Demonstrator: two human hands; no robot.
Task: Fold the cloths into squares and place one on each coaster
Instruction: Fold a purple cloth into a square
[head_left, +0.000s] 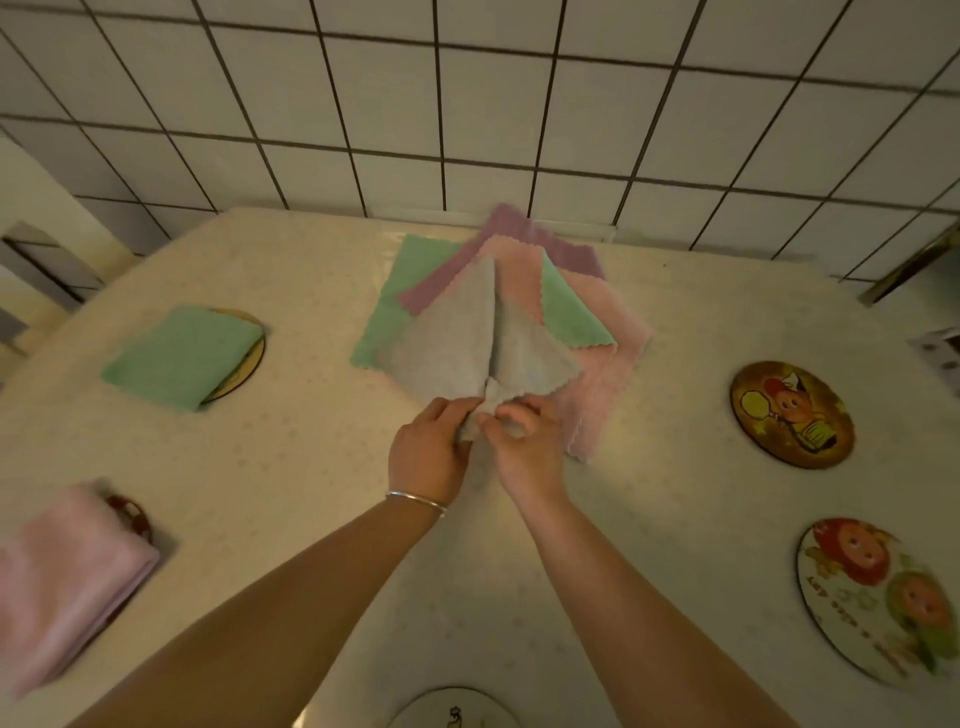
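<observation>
Two coasters on the desk (649, 519) already carry folded cloths: green cloth (179, 356) and pink cloth (67, 577). Both hands, left hand (428, 449) and right hand (524, 447), pinch the near corner of the grey cloth (457, 338), which lies atop the unfolded pile (597, 332) at centre. Risk noted: lifting by one bunched corner may drag the pile's pink layer beneath along, or leave the fold skewed. Brown coaster (792, 413) and white coaster (878, 603) remain bare.
</observation>
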